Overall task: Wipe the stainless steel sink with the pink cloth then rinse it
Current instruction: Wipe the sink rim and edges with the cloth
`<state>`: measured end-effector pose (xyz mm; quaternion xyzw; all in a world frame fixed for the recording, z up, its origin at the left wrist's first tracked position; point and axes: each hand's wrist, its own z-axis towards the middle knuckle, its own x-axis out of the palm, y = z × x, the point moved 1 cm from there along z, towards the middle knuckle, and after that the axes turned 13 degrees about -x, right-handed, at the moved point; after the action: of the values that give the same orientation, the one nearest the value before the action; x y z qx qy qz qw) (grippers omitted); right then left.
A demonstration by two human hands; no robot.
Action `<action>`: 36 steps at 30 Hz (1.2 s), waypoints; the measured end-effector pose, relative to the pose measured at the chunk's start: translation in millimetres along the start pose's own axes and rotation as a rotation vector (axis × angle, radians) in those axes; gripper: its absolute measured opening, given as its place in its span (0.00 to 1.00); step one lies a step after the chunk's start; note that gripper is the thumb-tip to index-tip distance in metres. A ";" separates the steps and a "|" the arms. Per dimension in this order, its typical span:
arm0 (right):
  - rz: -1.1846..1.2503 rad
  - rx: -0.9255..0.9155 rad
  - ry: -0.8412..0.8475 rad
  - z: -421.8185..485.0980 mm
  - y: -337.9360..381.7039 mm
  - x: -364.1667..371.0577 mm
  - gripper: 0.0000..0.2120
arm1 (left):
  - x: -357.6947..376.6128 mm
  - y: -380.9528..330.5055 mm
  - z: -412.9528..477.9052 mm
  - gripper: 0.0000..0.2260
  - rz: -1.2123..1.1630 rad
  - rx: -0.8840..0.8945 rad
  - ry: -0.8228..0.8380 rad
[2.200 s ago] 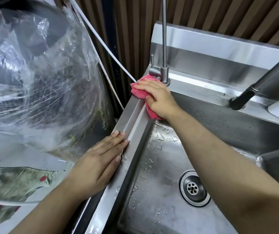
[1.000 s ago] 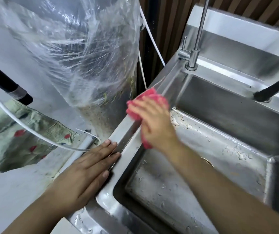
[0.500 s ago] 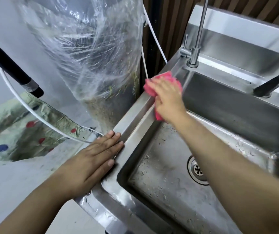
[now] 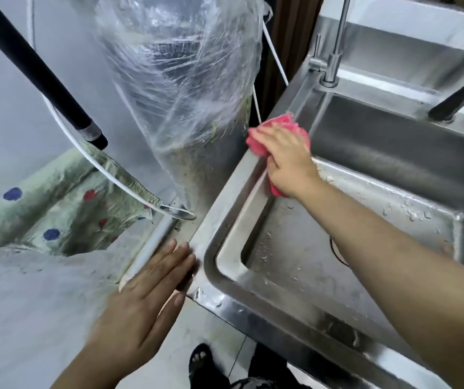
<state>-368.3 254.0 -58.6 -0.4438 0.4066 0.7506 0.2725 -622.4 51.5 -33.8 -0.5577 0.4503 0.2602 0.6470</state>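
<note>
The stainless steel sink fills the right half of the view, its basin wet with droplets. My right hand presses the pink cloth flat onto the sink's left rim, fingers spread over it; part of the cloth hangs into the basin under my wrist. My left hand lies flat with fingers together beside the sink's near-left corner, fingertips touching the rim's outer edge, holding nothing. The drain is mostly hidden behind my right forearm.
A thin steel tap stands at the back-left corner, a dark-tipped faucet at the back right. A clear plastic-wrapped bin stands left of the sink, with a black pole, a white hose and dotted green cloth. A sandalled foot shows below.
My right hand and the pink cloth slid back along the left rim, then slightly nearer. My left hand moved off the rim's top toward the near-left corner.
</note>
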 end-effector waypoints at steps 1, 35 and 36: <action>0.004 -0.058 -0.001 -14.8 21.3 6.8 0.33 | 2.2 3.9 -4.9 0.21 -0.010 0.008 0.019; 0.063 0.536 -0.004 -53.8 138.7 -2.7 0.21 | -8.6 54.2 10.6 0.20 -0.108 0.389 0.149; 0.037 0.521 0.033 -61.0 145.5 -1.2 0.22 | -8.4 56.0 11.8 0.20 -0.105 0.405 0.147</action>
<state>-452.7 126.2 -20.7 -0.3635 0.5986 0.6179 0.3572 -669.7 77.8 -54.1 -0.4566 0.5096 0.0888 0.7238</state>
